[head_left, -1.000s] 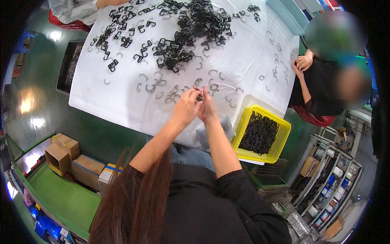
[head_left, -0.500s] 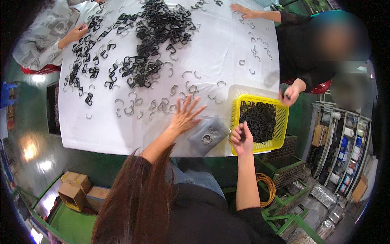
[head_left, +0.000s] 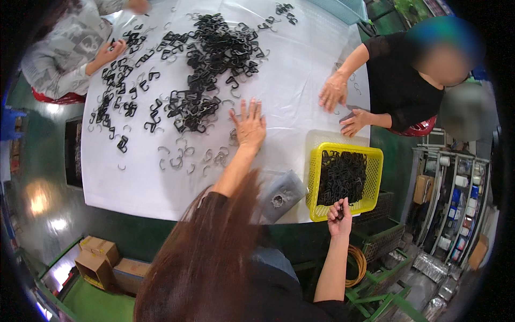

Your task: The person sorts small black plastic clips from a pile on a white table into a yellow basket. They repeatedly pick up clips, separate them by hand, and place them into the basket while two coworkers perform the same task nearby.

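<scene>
My left hand (head_left: 250, 127) is open, its fingers spread over the white-covered table (head_left: 134, 188). It is at the right edge of a heap of black hook-shaped clips (head_left: 220, 48). Thin grey curved pieces (head_left: 219, 156) lie scattered close to its wrist. At the near rim of a yellow plastic basket (head_left: 377, 172), my right hand (head_left: 339, 216) is closed around a small black clip (head_left: 340, 213), partly hidden by the fingers. The basket holds many similar black clips (head_left: 343, 177).
A bluish-grey translucent bag (head_left: 283, 194) lies left of the basket. Across on the right, a co-worker's two hands (head_left: 333, 92) are over the table. Another person's hand (head_left: 110, 53) is at the left edge of the clips. A light-blue crate (head_left: 343, 9) stands at the far right corner.
My left hand has moved farther across the table, toward the heap. My right hand has drawn back to the basket's near rim. The right co-worker's hands have come together, away from the basket.
</scene>
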Motion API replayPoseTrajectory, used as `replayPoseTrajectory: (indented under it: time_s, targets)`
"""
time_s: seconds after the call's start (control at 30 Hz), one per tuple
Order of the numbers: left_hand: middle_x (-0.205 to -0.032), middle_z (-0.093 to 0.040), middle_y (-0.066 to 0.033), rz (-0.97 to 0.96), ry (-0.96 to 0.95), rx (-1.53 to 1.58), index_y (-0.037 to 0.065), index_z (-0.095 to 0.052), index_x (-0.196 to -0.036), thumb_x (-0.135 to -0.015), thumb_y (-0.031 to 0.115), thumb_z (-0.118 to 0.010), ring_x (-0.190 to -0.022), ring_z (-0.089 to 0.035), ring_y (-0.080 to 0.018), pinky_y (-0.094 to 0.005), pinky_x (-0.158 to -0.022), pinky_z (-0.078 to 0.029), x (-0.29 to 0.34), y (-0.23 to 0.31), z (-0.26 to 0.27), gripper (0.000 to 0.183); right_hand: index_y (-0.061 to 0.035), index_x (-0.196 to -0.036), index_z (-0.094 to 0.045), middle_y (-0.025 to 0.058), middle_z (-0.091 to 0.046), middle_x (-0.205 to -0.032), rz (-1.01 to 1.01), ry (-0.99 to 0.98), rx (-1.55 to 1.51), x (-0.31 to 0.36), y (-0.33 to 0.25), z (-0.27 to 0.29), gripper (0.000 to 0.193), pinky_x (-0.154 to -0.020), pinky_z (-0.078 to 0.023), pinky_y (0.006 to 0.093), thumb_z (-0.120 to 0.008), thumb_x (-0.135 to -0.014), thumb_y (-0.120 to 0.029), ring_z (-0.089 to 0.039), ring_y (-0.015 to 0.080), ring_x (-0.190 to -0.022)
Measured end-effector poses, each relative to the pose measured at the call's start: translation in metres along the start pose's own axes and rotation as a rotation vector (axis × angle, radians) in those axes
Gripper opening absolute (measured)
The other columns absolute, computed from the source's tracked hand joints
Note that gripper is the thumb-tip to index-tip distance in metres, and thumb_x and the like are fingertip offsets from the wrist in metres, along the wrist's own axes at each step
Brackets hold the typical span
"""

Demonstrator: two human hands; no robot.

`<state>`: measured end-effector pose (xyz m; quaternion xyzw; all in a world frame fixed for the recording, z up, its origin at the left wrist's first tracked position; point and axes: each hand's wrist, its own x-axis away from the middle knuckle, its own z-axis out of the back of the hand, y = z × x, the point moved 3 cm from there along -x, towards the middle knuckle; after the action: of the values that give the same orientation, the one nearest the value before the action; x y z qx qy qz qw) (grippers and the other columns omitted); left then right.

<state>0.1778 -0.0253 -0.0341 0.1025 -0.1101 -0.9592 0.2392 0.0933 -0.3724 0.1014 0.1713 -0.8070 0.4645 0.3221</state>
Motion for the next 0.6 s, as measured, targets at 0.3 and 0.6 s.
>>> replayPoseTrajectory:
  time_s: [0.3, 0.6]
  targets:
    - [-0.14, -0.039, 0.0012, 0.086, 0.016, -0.255, 0.012, -0.039, -0.136, -0.091, 0.027, -0.04, -0.125, -0.04, -0.0223, -0.0663, -0.104, -0.006, 0.1, -0.193, 0.071, 0.048, -0.0073, -0.105, -0.058, 0.0032, -0.056, -0.08, 0.326, 0.231, 1.173, -0.077, -0.009, 0.012, 0.021, -0.064, -0.047, 0.0289, -0.06, -0.087, -0.019, -0.057, 0.0148, -0.071]
    - [-0.116, -0.053, -0.0075, -0.148, 0.009, -0.06, 0.007, -0.055, -0.111, -0.076, 0.017, -0.055, -0.12, -0.042, -0.0252, -0.0626, -0.106, -0.008, 0.118, -0.15, 0.08, 0.036, -0.0078, -0.111, -0.057, 0.0124, -0.048, -0.114, 0.529, 0.341, 1.634, -0.065, -0.01, -0.026, 0.029, -0.087, -0.043, 0.0373, -0.061, -0.083, -0.015, -0.051, 0.0277, -0.098]
